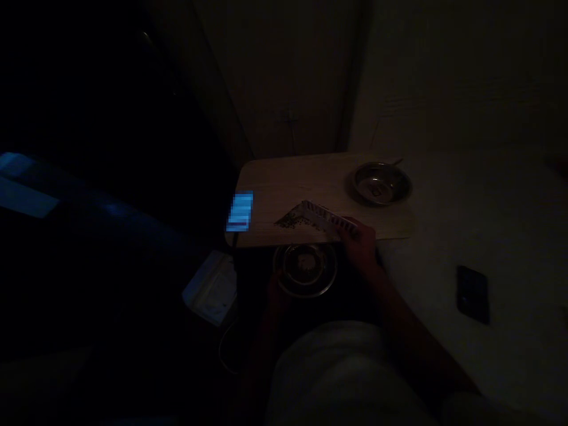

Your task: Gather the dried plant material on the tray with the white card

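My right hand (pixel 361 245) is closed around one end of a long pale strip with a row of dark slots (pixel 326 216). The strip's far end rests at or just over the wooden tabletop (pixel 275 177), beside a scatter of small dark grains (pixel 290 219). Below the table's near edge, my left hand (pixel 278 290) grips the left rim of a round metal bowl (pixel 306 288). Something pale lies in the bowl's middle, too dim to name. The left fingers are mostly in shadow.
Another metal bowl (pixel 382 184) with a utensil handle stands at the table's right end. A phone (pixel 473 294) lies on the pale surface (pixel 430 266) at right. A pale package (pixel 213 287) sits lower left. A blurred bright patch (pixel 239 211) marks the left table edge.
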`<state>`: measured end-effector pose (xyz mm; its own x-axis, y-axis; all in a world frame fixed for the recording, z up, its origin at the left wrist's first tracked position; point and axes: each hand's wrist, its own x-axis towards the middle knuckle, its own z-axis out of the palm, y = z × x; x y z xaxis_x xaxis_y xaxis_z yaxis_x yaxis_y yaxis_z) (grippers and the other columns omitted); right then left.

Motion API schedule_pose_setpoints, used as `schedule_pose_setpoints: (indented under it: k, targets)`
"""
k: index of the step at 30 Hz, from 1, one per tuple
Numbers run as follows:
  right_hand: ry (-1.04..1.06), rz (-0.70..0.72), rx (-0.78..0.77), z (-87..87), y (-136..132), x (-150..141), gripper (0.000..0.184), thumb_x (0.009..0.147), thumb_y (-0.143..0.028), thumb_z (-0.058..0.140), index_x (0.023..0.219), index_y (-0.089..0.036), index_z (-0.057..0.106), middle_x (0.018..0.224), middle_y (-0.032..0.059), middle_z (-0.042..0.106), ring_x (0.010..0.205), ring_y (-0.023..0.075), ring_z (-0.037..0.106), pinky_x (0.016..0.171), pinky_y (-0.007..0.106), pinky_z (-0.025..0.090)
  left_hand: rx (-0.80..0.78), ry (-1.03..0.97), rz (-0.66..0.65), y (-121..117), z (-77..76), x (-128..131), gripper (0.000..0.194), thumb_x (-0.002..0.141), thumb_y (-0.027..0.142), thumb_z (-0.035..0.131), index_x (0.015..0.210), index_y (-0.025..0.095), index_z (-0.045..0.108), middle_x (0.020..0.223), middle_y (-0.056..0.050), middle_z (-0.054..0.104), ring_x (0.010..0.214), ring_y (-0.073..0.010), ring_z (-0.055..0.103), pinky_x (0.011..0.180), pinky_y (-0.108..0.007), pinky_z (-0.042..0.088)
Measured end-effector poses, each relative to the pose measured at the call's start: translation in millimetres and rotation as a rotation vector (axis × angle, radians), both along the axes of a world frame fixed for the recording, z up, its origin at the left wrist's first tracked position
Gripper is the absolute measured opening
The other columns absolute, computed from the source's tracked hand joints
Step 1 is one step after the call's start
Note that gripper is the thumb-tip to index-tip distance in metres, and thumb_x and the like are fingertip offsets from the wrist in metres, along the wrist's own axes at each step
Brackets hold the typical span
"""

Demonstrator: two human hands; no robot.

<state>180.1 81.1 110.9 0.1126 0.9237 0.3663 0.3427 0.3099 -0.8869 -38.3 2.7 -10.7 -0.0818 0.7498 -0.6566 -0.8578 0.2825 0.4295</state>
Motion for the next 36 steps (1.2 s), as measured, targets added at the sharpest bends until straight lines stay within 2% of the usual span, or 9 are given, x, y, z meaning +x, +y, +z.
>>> schedule_pose_setpoints:
  k: [4, 9, 16, 20, 26, 30, 36]
  targets:
    - [0.002, 0.007, -0.003, -2.8, 1, 0, 0.022, 0.082, -0.030, 0.062, 0.097, -0.019, 0.072, 0.086, 0.0032, 0.074, 0.074, 0.0171, 0.067, 0.069, 0.028, 0.051, 0.027, -0.015, -0.008, 0, -3.7, -2, 0.025, 0.077, 0.026, 0.061, 0.097, 0.016, 0.071, 0.098, -0.009, 0.075, 0.118, -0.0287, 0.058, 0.106, -0.044, 0.039]
    - [0.033, 0.028, -0.016, -5.3, 1, 0, 0.022, 0.081, -0.031, 0.063, 0.097, -0.019, 0.072, 0.082, 0.0022, 0.073, 0.071, 0.0163, 0.066, 0.065, 0.027, 0.051, 0.014, -0.032, -0.020, 1, 2.2, -1, 0.024, 0.079, 0.025, 0.059, 0.096, 0.014, 0.072, 0.098, -0.010, 0.075, 0.122, -0.0296, 0.055, 0.108, -0.044, 0.037]
    - [0.016, 0.000, -0.004, -5.5, 2, 0, 0.019, 0.079, -0.031, 0.065, 0.091, -0.019, 0.073, 0.078, 0.0016, 0.072, 0.068, 0.0165, 0.065, 0.064, 0.027, 0.050, 0.016, 0.008, 0.004, 2, 5.6, 2, 0.022, 0.080, 0.024, 0.058, 0.095, 0.015, 0.072, 0.096, -0.008, 0.075, 0.119, -0.0293, 0.058, 0.107, -0.045, 0.039]
    - [0.041, -0.016, -0.015, -4.8, 0, 1, 0.019, 0.078, -0.031, 0.066, 0.090, -0.018, 0.073, 0.075, 0.0015, 0.071, 0.065, 0.0159, 0.063, 0.061, 0.026, 0.048, -0.020, -0.003, 0.004, 2, 4.3, 1, 0.023, 0.079, 0.025, 0.058, 0.094, 0.014, 0.071, 0.095, -0.010, 0.075, 0.121, -0.0302, 0.056, 0.106, -0.045, 0.039]
    - [0.026, 0.006, -0.020, -6.5, 0, 3, 0.016, 0.076, -0.030, 0.067, 0.082, -0.016, 0.072, 0.065, -0.0006, 0.066, 0.058, 0.0133, 0.058, 0.055, 0.023, 0.044, 0.047, 0.021, -0.001, 0, -3.5, -1, 0.029, 0.079, 0.027, 0.058, 0.104, 0.016, 0.070, 0.103, -0.009, 0.074, 0.122, -0.0297, 0.056, 0.106, -0.045, 0.040]
    - [0.050, 0.007, -0.048, -9.8, 0, 3, 0.015, 0.074, -0.028, 0.067, 0.081, -0.016, 0.072, 0.064, -0.0008, 0.065, 0.057, 0.0127, 0.057, 0.054, 0.023, 0.043, 0.048, 0.034, 0.027, 0, -8.5, -1, 0.030, 0.079, 0.028, 0.059, 0.105, 0.019, 0.070, 0.100, -0.007, 0.075, 0.119, -0.0294, 0.058, 0.105, -0.045, 0.041]
    - [0.099, 0.017, -0.090, -17.4, 2, 0, 0.016, 0.073, -0.030, 0.068, 0.081, -0.016, 0.072, 0.065, -0.0005, 0.065, 0.058, 0.0133, 0.057, 0.055, 0.024, 0.044, 0.048, 0.017, 0.012, 1, -5.0, -2, 0.029, 0.078, 0.024, 0.061, 0.104, 0.017, 0.071, 0.100, -0.008, 0.075, 0.119, -0.0288, 0.058, 0.106, -0.044, 0.040]
